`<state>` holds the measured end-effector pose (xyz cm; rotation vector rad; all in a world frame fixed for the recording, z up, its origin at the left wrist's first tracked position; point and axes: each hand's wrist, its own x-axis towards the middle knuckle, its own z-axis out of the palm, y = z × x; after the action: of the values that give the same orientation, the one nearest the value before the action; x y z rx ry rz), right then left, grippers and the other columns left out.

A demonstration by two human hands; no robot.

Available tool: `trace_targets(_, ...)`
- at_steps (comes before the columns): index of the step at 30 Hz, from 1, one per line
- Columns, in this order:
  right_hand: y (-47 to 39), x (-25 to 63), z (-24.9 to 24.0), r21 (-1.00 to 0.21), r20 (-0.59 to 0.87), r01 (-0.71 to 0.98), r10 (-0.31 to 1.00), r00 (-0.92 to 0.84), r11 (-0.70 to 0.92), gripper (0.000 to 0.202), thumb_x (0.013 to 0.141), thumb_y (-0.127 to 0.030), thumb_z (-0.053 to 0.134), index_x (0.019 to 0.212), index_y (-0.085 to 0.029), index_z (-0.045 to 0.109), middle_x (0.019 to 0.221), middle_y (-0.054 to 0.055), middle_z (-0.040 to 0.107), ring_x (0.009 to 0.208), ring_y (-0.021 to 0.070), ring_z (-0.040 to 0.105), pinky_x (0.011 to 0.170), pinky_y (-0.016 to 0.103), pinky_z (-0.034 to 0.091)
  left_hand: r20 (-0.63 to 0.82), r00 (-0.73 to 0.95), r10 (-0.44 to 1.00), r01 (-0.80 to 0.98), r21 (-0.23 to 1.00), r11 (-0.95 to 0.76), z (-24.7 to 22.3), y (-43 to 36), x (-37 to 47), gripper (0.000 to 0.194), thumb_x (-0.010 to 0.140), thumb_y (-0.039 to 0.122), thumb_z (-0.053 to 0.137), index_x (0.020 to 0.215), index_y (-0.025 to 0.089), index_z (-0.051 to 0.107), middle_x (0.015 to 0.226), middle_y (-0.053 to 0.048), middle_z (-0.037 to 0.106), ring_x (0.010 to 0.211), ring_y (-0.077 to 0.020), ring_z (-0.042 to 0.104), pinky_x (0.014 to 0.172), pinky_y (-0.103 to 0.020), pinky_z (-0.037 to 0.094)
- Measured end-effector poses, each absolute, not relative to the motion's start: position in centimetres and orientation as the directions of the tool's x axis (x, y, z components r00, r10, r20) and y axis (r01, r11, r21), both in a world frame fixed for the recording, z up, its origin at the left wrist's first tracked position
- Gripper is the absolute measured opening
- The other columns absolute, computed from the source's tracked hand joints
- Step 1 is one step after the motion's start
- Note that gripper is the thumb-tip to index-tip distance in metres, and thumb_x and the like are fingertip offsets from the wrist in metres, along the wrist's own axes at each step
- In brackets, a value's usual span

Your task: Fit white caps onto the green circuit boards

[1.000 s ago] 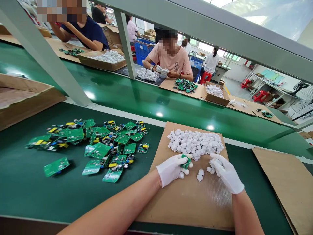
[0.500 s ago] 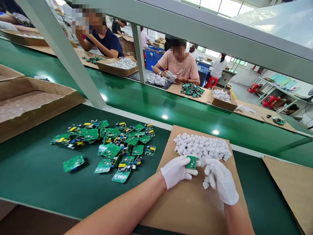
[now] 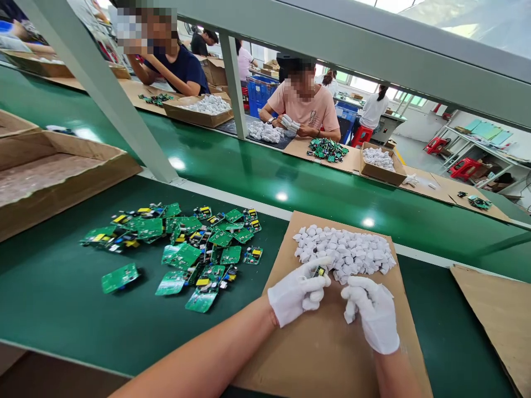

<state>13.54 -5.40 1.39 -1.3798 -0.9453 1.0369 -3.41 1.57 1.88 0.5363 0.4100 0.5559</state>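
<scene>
My left hand (image 3: 295,292), in a white glove, pinches a small circuit board (image 3: 319,271) between thumb and fingers; its yellow part faces up. Close by on the right is my right hand (image 3: 372,314), also gloved in white. Its fingers are curled in, and whatever they may hold is hidden. A loose small white piece (image 3: 349,313) shows just below its fingertips; I cannot tell whether they touch it. Beyond both hands, a pile of small white pieces (image 3: 342,249) covers the far part of a cardboard sheet (image 3: 332,354).
Left of the cardboard, many green circuit boards (image 3: 182,232) lie heaped on the dark green table (image 3: 62,309). A shallow cardboard box (image 3: 70,193) stands at far left. A slanted metal post (image 3: 108,99) rises behind. Across the green belt (image 3: 232,177), co-workers sit.
My left hand has turned the board from its flat green side to the side with the yellow part. My right hand has shifted slightly left, its fingers still curled.
</scene>
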Motion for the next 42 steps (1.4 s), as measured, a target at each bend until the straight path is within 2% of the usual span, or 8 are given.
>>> trace_targets(4, -5.4, 13.7, 0.8, -0.996, -0.082, -0.052, 0.949, 0.304, -0.069, 0.033, 0.079, -0.048, 0.054, 0.086, -0.016, 0.061, 0.054, -0.003, 0.054, 0.034, 0.0061, 0.042, 0.030, 0.021, 0.042, -0.202, 0.739, 0.642, -0.401, 0.635, 0.661, 1.8, 1.4, -3.3, 0.035, 0.079, 0.042, 0.055, 0.107, 0.021, 0.049, 0.089, -0.004, 0.058, 0.044, -0.0041, 0.044, 0.038, -0.019, 0.022)
trace_targets(10, -5.1, 13.4, 1.6, -0.984, -0.177, -0.013, 0.955, 0.237, -0.179, 0.044, 0.072, -0.044, 0.064, 0.109, -0.020, 0.056, 0.082, 0.005, 0.064, 0.057, 0.0138, 0.058, 0.031, 0.017, 0.039, -0.185, 0.739, 0.648, -0.402, 0.651, 0.644, 1.7, 1.3, -3.4, 0.047, 0.075, 0.035, 0.062, 0.118, 0.020, 0.052, 0.100, -0.008, 0.055, 0.050, -0.0030, 0.046, 0.043, -0.019, 0.030)
trace_targets(14, -5.3, 13.4, 1.7, -0.981, -0.188, 0.018, 0.967, 0.174, -0.194, 0.040, 0.079, -0.049, 0.053, 0.099, -0.015, 0.062, 0.057, 0.001, 0.062, 0.037, 0.0095, 0.051, 0.031, 0.019, 0.037, -0.186, 0.771, 0.609, -0.408, 0.589, 0.697, 1.6, 1.6, -3.3, 0.044, 0.080, 0.037, 0.055, 0.121, 0.021, 0.048, 0.103, -0.010, 0.057, 0.060, -0.0101, 0.058, 0.046, -0.020, 0.038)
trace_targets(17, -5.4, 13.5, 1.1, -0.988, -0.139, 0.024, 0.956, 0.257, -0.151, 0.035, 0.075, -0.044, 0.061, 0.098, -0.018, 0.061, 0.060, 0.000, 0.059, 0.041, 0.0101, 0.051, 0.031, 0.019, 0.037, -0.233, 0.754, 0.614, -0.412, 0.561, 0.718, 1.5, 1.9, -3.3, 0.036, 0.081, 0.034, 0.055, 0.112, 0.017, 0.053, 0.106, -0.011, 0.057, 0.065, -0.0116, 0.061, 0.050, -0.021, 0.042)
trace_targets(21, -5.3, 13.3, 0.9, -0.998, -0.024, 0.057, 0.963, 0.270, -0.041, 0.024, 0.073, -0.036, 0.063, 0.091, -0.021, 0.058, 0.060, -0.005, 0.049, 0.039, 0.0063, 0.042, 0.031, 0.019, 0.038, -0.269, 0.737, 0.620, -0.411, 0.550, 0.727, 1.6, 2.0, -3.3, 0.033, 0.080, 0.032, 0.057, 0.109, 0.017, 0.054, 0.108, -0.011, 0.056, 0.063, -0.0102, 0.060, 0.049, -0.020, 0.042)
trace_targets(33, -5.1, 13.4, 1.0, -0.997, -0.020, 0.071, 0.959, 0.281, -0.041, 0.022, 0.072, -0.038, 0.065, 0.085, -0.020, 0.063, 0.061, -0.002, 0.052, 0.047, 0.0089, 0.045, 0.029, 0.018, 0.038, -0.256, 0.713, 0.653, -0.391, 0.628, 0.673, 1.0, 1.7, -3.1, 0.032, 0.077, 0.030, 0.061, 0.105, 0.016, 0.057, 0.098, -0.009, 0.058, 0.065, -0.0117, 0.061, 0.049, -0.020, 0.041)
trace_targets(38, -4.8, 13.1, 1.9, -0.982, -0.190, -0.065, 0.945, 0.265, -0.179, 0.043, 0.075, -0.041, 0.063, 0.111, -0.020, 0.054, 0.053, -0.005, 0.055, 0.038, 0.0087, 0.047, 0.027, 0.017, 0.037, -0.279, 0.765, 0.580, -0.396, 0.506, 0.766, 1.5, 2.0, -3.5, 0.032, 0.078, 0.031, 0.058, 0.107, 0.018, 0.054, 0.091, -0.006, 0.058, 0.068, -0.0126, 0.061, 0.051, -0.020, 0.041)
trace_targets(42, -4.8, 13.3, 1.7, -0.982, -0.191, -0.051, 0.951, 0.245, -0.184, 0.040, 0.077, -0.049, 0.056, 0.097, -0.015, 0.061, 0.067, 0.003, 0.065, 0.036, 0.0083, 0.051, 0.027, 0.018, 0.037, -0.305, 0.765, 0.567, -0.387, 0.485, 0.784, 1.6, 2.1, -3.7, 0.023, 0.080, 0.028, 0.055, 0.101, 0.018, 0.053, 0.097, -0.006, 0.059, 0.053, -0.0049, 0.052, 0.040, -0.015, 0.029)
